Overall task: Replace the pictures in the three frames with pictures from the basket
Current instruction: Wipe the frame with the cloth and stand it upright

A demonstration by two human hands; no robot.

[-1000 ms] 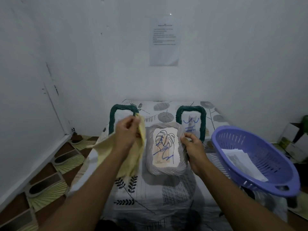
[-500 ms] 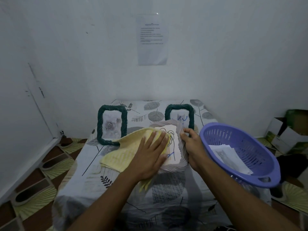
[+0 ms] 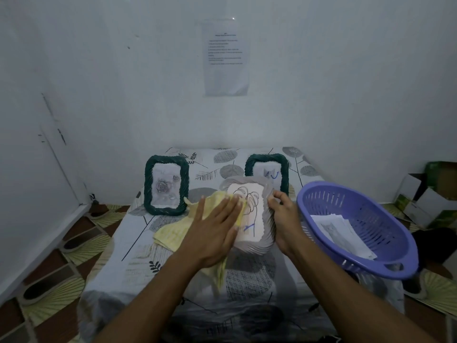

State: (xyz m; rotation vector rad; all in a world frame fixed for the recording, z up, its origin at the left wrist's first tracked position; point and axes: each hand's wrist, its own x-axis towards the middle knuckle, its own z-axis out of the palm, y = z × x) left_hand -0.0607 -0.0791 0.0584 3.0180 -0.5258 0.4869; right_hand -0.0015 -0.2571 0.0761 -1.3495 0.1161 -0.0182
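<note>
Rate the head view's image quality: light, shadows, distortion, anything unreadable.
Head view: dim, bluish light throughout; the wide-angle lens stretches the edges, the purple basket included; the wall notice print is too small to read; the grey frame holds the brightest patch; a soft shadow lies on the tablecloth just below that frame.

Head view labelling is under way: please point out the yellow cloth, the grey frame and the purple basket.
yellow cloth (image 3: 170,233), head view, its uncovered left fold.
grey frame (image 3: 252,247), head view, its ribbed bottom edge.
purple basket (image 3: 366,206), head view, its slotted inner wall.
</note>
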